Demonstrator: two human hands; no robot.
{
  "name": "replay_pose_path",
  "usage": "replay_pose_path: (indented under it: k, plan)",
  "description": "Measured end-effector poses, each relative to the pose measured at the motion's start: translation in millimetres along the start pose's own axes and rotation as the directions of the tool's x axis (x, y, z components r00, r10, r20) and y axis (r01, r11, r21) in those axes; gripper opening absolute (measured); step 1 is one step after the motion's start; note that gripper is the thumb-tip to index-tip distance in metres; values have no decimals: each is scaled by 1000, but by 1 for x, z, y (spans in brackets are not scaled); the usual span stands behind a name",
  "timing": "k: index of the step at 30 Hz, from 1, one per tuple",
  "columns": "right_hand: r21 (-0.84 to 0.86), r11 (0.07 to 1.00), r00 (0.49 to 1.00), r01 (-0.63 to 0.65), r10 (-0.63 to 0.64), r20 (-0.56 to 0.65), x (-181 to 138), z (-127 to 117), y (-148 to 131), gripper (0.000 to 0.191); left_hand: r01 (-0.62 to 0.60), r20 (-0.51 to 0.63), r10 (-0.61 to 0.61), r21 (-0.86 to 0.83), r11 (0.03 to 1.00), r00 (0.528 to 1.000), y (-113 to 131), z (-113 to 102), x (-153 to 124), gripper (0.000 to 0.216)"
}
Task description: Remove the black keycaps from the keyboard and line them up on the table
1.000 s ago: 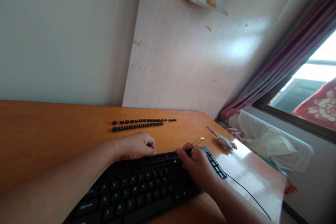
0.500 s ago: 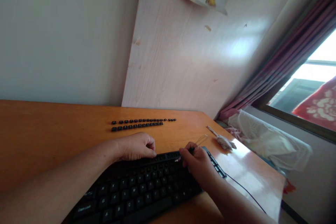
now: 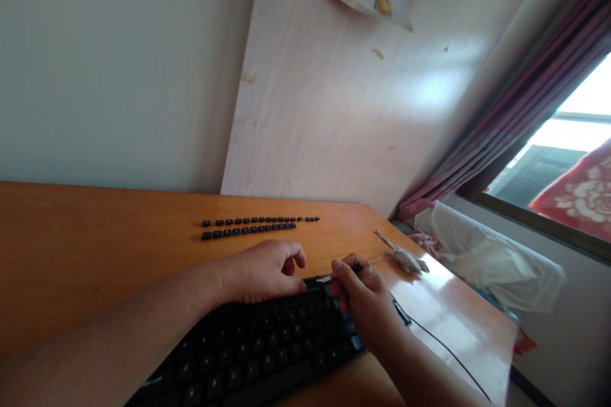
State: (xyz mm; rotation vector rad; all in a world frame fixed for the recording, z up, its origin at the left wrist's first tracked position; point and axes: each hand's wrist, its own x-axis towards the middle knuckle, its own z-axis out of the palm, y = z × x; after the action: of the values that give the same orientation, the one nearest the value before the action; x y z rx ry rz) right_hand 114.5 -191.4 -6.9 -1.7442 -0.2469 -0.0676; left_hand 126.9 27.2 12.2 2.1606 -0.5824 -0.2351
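Observation:
A black keyboard (image 3: 267,350) lies on the orange wooden table (image 3: 95,248) in front of me. My left hand (image 3: 260,270) rests on its far edge with the fingers curled and the thumb pressing the top row. My right hand (image 3: 365,302) is closed round a thin wire key puller (image 3: 346,272), whose tip sits at the keyboard's top row between both hands. Two rows of removed black keycaps (image 3: 252,227) lie on the table beyond the keyboard.
A small brush with a pale handle (image 3: 403,255) lies near the table's right edge. The keyboard's thin cable (image 3: 449,351) runs off to the right. A pale wooden board (image 3: 334,108) leans on the wall behind. A curtain and a window stand at the right.
My left hand has slid forward and to the right and its fingers have loosened. My right hand has tilted the puller down toward the top row. The view has shifted slightly.

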Motion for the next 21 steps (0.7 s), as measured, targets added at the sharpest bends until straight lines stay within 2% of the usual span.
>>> replay_pose_path:
  k: [2, 5, 9, 12, 17, 19, 21]
  plan:
    - [9, 1000, 1000, 16, -16, 10, -3, 3, -3, 35, -30, 25, 32, -50, 998, 999, 8, 6, -1, 42]
    - [38, 999, 999, 30, -31, 31, -5, 6, -5, 34, -41, 38, 44, -75, 996, 998, 15, 13, -2, 34]
    - [78, 997, 998, 0, -4, 60, -7, 8, -4, 35, -48, 2, 48, -68, 997, 999, 16, 16, -2, 24]
    - [74, 997, 998, 23, -28, 57, -10, 9, -4, 33, -44, -3, 44, -86, 995, 999, 14, 16, -2, 24]
    - [22, 989, 989, 150, -150, -2, -12, 8, -8, 24, -16, 6, 17, -124, 992, 1000, 7, 16, -1, 24]
    - [-66, 973, 974, 223, -225, -22, -12, 7, -9, 24, 10, 4, -10, -146, 989, 1000, 4, 17, 0, 24]
    - [-214, 922, 946, 322, -322, 39, -11, 4, -8, 22, 32, -1, -33, -184, 982, 999, 1, 18, 3, 26]
